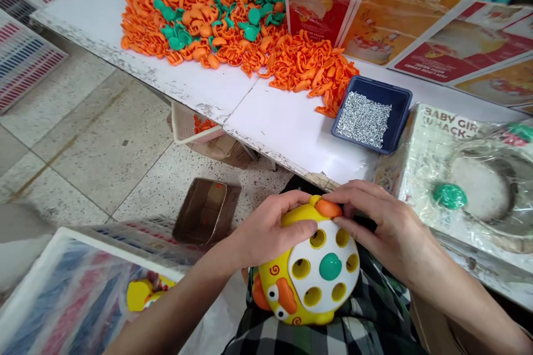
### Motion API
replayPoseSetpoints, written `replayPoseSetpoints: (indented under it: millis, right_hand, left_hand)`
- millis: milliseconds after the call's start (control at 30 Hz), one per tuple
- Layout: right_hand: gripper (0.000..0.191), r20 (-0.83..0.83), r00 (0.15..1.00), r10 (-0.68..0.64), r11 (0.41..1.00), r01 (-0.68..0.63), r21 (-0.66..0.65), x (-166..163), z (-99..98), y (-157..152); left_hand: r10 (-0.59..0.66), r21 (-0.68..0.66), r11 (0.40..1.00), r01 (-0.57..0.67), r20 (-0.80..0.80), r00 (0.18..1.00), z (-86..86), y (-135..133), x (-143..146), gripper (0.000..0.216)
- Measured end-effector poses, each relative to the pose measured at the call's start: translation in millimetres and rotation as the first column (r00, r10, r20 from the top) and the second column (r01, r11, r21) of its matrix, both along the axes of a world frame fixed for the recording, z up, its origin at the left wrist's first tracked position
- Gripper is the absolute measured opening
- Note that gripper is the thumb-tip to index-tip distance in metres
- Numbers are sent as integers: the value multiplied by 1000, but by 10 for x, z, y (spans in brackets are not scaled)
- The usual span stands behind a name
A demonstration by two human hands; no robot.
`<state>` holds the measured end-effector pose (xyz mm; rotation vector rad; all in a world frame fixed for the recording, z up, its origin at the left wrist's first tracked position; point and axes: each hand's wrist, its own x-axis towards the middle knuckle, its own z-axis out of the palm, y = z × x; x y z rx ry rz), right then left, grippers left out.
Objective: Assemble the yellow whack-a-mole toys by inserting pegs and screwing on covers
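Yellow plastic toy (pixel 308 316), held above a plaid lap (pixel 266 338): green centre knob (pixel 330 266) in place, six holes empty. Left hand (pixel 266 233) wrapped around its body; right hand (pixel 377 222) pressing an orange piece (pixel 328 208) against its top edge. Pile of orange parts (pixel 233 28) remains on counter (pixel 291 138).

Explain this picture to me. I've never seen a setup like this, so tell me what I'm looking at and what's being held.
This is one view from a camera worn on a person's head, looking down at their own bare hands. The left hand and right hand hold a yellow toy with a white disc full of holes. The right hand's fingers rest on an orange piece at the toy's top edge. Ahead, a white table bears a heap of orange and green plastic parts and a blue tray of small metal pieces.
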<state>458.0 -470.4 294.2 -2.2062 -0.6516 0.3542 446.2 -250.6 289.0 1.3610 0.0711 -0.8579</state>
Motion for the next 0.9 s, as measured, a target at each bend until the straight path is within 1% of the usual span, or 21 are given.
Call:
replayPoseSetpoints:
  millis: [67, 133, 200, 267, 333, 400, 500, 533, 600, 667, 733, 800, 867, 900]
  right_hand:
    - [24, 37, 998, 52, 999, -52, 3, 20, 32, 33]
    - [18, 61, 993, 104, 995, -104, -2, 40, 84, 87]
    - [13, 29, 993, 111, 994, -111, 1, 58, 128, 151]
    - [13, -40, 997, 69, 996, -67, 53, 71, 131, 208]
    - [13, -107, 994, 32, 988, -15, 154, 74, 80, 250]
    - [13, -169, 986, 4, 967, 39, 252, 64, -7, 277]
    - [11, -268, 963, -33, 926, 130, 354, 30, -132, 299]
    - [11, -305, 951, -45, 912, 163, 375, 15, -162, 302]
    - [17, -413, 910, -43, 885, 227, 407, -21, -203, 308]
    - [25, -553, 833, 3, 862, 278, 424, -69, -223, 318]
    - [29, -668, 741, 65, 829, 332, 449, -123, -226, 342]
    - [26, -721, 687, 95, 794, 385, 471, -173, -217, 379]
    - [23, -744, 664, 81, 765, 436, 473, -208, -205, 420]
    - [23, -751, 656, 73, 758, 453, 469, -218, -201, 436]
  left_hand:
    - [28, -6, 1000, -29, -49, 998, -26, -2, 15, 26]
    - [45, 2, 999, -45, -84, 995, -55, 4, 43, 35]
    - [56, 5, 998, -56, -95, 994, -81, 25, 70, 39]
    - [79, -11, 997, -81, -111, 991, -102, 61, 81, 39]
    - [97, -33, 994, -102, -133, 986, -125, 102, 71, 37]
    - [110, -53, 992, -118, -138, 984, -151, 135, 47, 36]
    - [143, -61, 986, -153, -141, 980, -178, 158, 11, 36]
    - [153, -57, 985, -163, -148, 977, -180, 161, 2, 36]
    - [158, -51, 985, -167, -154, 975, -172, 170, -10, 36]
    - [144, -54, 987, -153, -138, 980, -149, 186, -22, 35]
    - [118, -44, 991, -123, -102, 988, -119, 206, -42, 32]
    - [93, 3, 996, -93, -18, 995, -88, 225, -74, 27]
    - [89, 96, 990, -105, 165, 982, -64, 241, -111, 21]
    - [82, 150, 980, -131, 295, 952, -56, 247, -129, 22]
